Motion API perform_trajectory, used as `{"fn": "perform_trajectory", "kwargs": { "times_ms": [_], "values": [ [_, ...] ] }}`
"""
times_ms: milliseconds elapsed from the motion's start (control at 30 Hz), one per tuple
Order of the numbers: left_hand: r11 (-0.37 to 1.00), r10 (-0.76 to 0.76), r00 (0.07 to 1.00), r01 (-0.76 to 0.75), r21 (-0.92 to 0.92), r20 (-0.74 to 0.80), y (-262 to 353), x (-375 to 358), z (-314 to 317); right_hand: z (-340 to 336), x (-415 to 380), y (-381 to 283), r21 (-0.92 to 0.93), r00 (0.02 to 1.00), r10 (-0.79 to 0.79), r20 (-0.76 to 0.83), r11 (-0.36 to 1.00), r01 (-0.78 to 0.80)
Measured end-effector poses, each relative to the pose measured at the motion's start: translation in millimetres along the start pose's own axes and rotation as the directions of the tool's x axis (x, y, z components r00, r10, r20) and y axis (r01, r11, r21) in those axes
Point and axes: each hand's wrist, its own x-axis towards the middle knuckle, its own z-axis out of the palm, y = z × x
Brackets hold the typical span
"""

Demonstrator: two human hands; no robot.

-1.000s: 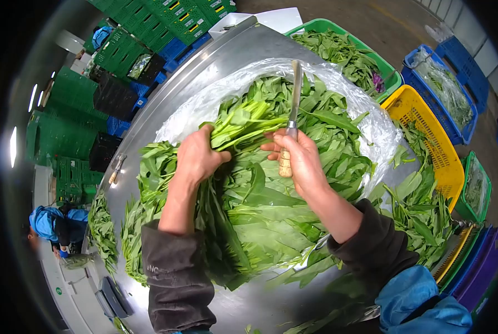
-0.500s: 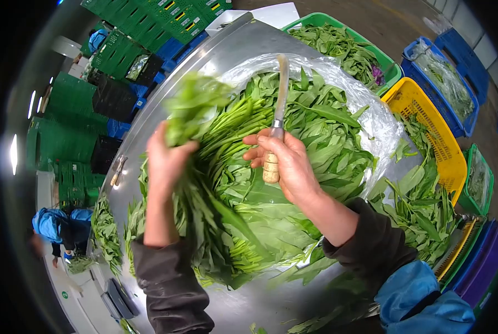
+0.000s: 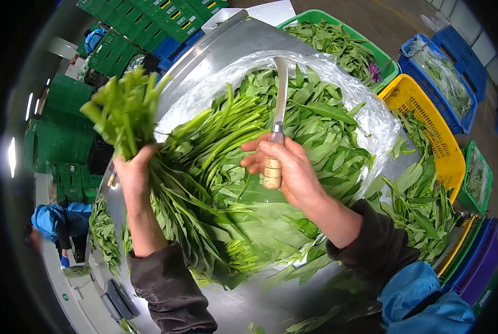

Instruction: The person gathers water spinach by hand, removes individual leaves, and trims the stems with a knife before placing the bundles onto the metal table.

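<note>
Left hand (image 3: 135, 173) has swung out toward 9 o'clock over the last half second, taking its bunch of greens (image 3: 125, 108) with it, while the right hand (image 3: 292, 167) has barely budged. So right now the left one's wrapped around the stems, cut-looking ends sticking up to about 12 and leaves flopping down toward 5. Right one has a knife (image 3: 277, 129) pinned under the thumb, blade up toward 12, with the other fingers pretty loose and spread out to 9.

As for how that bunch would handle, I'd guess light overall but kinda top-heavy, since the long leaves hang way past the grip. Stems look firm enough to squeeze, probably a bit slick if they're damp (can't tell from here). Leaves look thin and soft, easy to bruise or tear, so I'd grab it by the stems, just below the ends, pretty much where the hand is.

Just inside of it, at about 10, loose stems (image 3: 235, 131) lie across a big leafy pile (image 3: 327, 133). Clear plastic (image 3: 379, 119) rings the pile from 10 round to 3, all on a metal table (image 3: 263, 39). Farther out: yellow basket (image 3: 448, 164) at 3, green tub (image 3: 392, 72) at 1, stacked green crates (image 3: 143, 25) at 11, somebody in blue (image 3: 49, 221) near 8.
</note>
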Motion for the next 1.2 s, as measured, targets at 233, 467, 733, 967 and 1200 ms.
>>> {"fn": "perform_trajectory", "kwargs": {
  "times_ms": [233, 467, 733, 967, 1200],
  "values": [
    [0.989, 0.082, 0.997, -0.082, -0.121, -0.011, -6, -8, -14, 34, 36, 27, 0.108, 0.996, 0.09, -0.02, 0.99, -0.088],
    [0.993, 0.086, 0.992, -0.093, 0.074, 0.088, -11, -11, 4, 48, 77, 21, -0.164, 0.985, 0.151, -0.082, 0.973, -0.163],
    [0.977, 0.074, 0.947, -0.132, 0.169, 0.314, -15, -12, 29, 69, 79, 23, 0.1, 0.984, -0.004, 0.176, 0.995, -0.014],
    [0.895, 0.347, 0.938, -0.325, 0.306, -0.017, -2, -27, 0, 25, 88, 45, -0.124, 0.984, 0.166, -0.059, 0.977, -0.172],
    [0.927, 0.352, 0.865, -0.375, 0.005, -0.359, 32, -64, -103, 22, 92, 55, -0.169, 0.998, 0.008, -0.055, 0.986, -0.017]
  ]
}}
